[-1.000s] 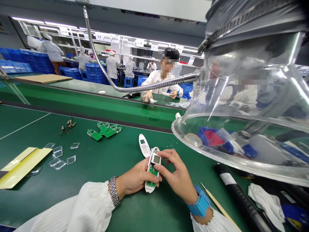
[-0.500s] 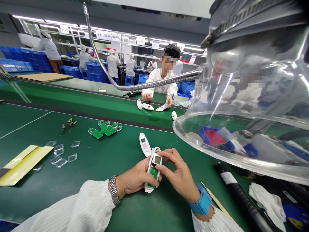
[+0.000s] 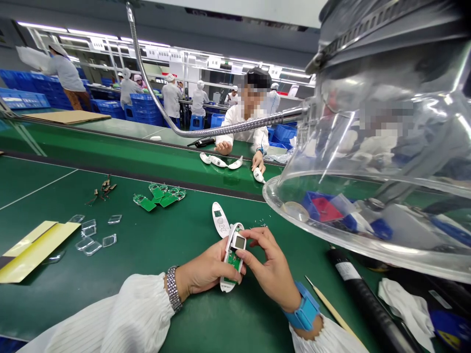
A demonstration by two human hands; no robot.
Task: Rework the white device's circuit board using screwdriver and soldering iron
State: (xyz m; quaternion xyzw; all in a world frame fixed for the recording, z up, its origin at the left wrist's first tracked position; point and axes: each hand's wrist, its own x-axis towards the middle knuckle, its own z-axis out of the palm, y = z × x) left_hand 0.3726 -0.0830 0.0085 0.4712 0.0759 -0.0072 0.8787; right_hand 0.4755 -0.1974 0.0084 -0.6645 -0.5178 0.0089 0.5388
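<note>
My left hand (image 3: 206,264) is closed around a long white plastic housing half (image 3: 225,284), held tilted above the green bench. A green circuit board (image 3: 232,260) lies inside it. At the board's upper part sits a small grey display in a white frame (image 3: 240,241). My right hand (image 3: 270,267) pinches this display, thumb at its lower edge and index finger near its top right; the other fingers are bent behind. Just beyond my left fingers lies a white oval cover (image 3: 221,220) with a window and button openings, its lower end partly hidden by the housing.
Several green circuit boards (image 3: 169,197), clear plastic windows (image 3: 92,247) and a yellow sheet (image 3: 37,250) lie to the left. A clear fume hood (image 3: 316,215) hangs at the right, above a black-handled tool (image 3: 355,284) and a wooden stick (image 3: 331,306). Across the belt sits a co-worker (image 3: 243,117).
My hands keep nearly the same hold on the housing and display. The co-worker's hand has moved from one white part to another at the right, and the white parts on the belt have shifted left.
</note>
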